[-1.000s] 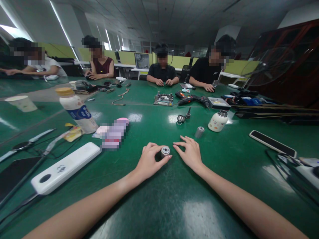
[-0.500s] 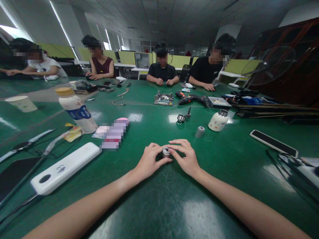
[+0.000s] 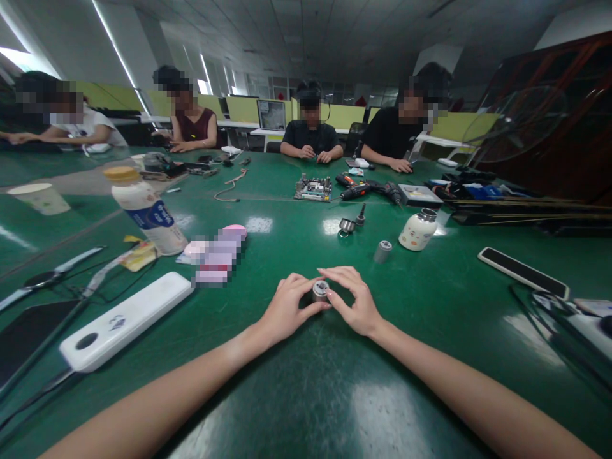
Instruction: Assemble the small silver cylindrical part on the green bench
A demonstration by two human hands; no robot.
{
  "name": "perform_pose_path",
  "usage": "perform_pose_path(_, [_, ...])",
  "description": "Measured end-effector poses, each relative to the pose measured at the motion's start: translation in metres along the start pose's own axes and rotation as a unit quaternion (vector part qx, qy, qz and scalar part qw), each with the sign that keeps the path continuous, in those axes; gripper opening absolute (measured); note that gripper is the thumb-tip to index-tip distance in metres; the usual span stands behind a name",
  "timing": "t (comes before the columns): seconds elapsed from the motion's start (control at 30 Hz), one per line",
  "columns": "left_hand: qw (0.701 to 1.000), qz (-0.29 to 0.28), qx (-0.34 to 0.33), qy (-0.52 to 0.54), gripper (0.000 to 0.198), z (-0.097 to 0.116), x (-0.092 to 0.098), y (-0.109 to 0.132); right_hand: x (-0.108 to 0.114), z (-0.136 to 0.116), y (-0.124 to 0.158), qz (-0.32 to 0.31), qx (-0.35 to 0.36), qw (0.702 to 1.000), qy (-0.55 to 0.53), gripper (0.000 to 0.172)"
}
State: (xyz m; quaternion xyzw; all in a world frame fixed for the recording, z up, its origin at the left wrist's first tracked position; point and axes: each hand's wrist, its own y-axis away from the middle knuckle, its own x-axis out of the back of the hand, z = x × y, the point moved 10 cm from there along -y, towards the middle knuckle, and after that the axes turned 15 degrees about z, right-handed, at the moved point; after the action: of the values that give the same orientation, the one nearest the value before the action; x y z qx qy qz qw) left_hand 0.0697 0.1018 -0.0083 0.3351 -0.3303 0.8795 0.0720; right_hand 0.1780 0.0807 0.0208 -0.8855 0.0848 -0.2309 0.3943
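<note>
Between my two hands stands a small silver metal cylinder (image 3: 320,292), upright on the green table, its ringed top with a dark centre facing me. My left hand (image 3: 289,303) curves round it from the left, thumb in front and fingers behind. From the right, my right hand (image 3: 356,301) presses its thumb to the cylinder's upper edge, with the forefinger arching behind the top. Farther off to the right stands a second, similar metal cylinder (image 3: 382,252). Two small metal parts lie beyond it: a shiny cup-like piece (image 3: 347,226) and a dark shafted piece (image 3: 361,215).
At left are a white power bank-like bar (image 3: 127,322), a drink bottle (image 3: 146,213) and a paper cup (image 3: 41,197). A cream flask (image 3: 418,229) and a phone (image 3: 524,274) are at right. Beyond lie a circuit board (image 3: 313,188) and power drills (image 3: 368,190); several people sit around.
My hands stay round the cylinder. My right fingertips have shifted slightly at its top, and more of the top's dark centre shows.
</note>
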Motion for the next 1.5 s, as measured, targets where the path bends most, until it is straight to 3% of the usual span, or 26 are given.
perform_pose_path(0.13, [1.0, 0.002, 0.001, -0.004, 0.023, 0.0, 0.0, 0.0, 0.001, 0.005, -0.001, 0.018, -0.018, 1.0, 0.007, 0.021])
perform_pose_path(0.27, [1.0, -0.002, -0.008, -0.01, 0.036, 0.004, 0.0, 0.001, 0.008, 0.006, -0.003, 0.063, -0.03, 0.998, 0.001, 0.009])
perform_pose_path(0.43, [1.0, 0.004, 0.001, -0.019, 0.046, 0.002, 0.001, 0.002, 0.027, 0.022, -0.004, 0.152, -0.069, 0.985, 0.041, 0.017])
perform_pose_path(0.57, [1.0, 0.003, 0.013, -0.022, 0.045, -0.001, 0.0, 0.002, 0.046, 0.043, 0.002, 0.215, -0.114, 0.951, 0.192, 0.022])
perform_pose_path(0.7, [1.0, 0.004, 0.013, -0.025, 0.045, 0.0, 0.001, 0.002, 0.048, 0.055, 0.009, 0.197, -0.118, 0.929, 0.292, 0.025])
perform_pose_path(0.87, [1.0, 0.005, 0.014, -0.019, 0.045, 0.0, 0.001, 0.002, 0.042, 0.064, 0.014, 0.166, -0.099, 0.932, 0.305, 0.027])
perform_pose_path(1.17, [1.0, 0.007, 0.012, -0.015, 0.046, -0.001, 0.0, 0.003, 0.037, 0.079, 0.015, 0.107, -0.189, 0.917, 0.336, 0.018])
perform_pose_path(1.27, [1.0, 0.006, 0.011, -0.013, 0.047, -0.002, -0.001, 0.003, 0.04, 0.074, 0.011, 0.136, -0.192, 0.927, 0.291, 0.018])
perform_pose_path(1.37, [1.0, 0.003, 0.008, -0.011, 0.047, -0.003, -0.002, 0.003, 0.036, 0.051, 0.002, 0.157, -0.132, 0.962, 0.183, 0.019])
perform_pose_path(1.5, [1.0, 0.001, 0.0, -0.013, 0.046, -0.003, -0.002, 0.004, 0.016, 0.021, 0.0, 0.1, -0.058, 0.992, 0.056, 0.017])
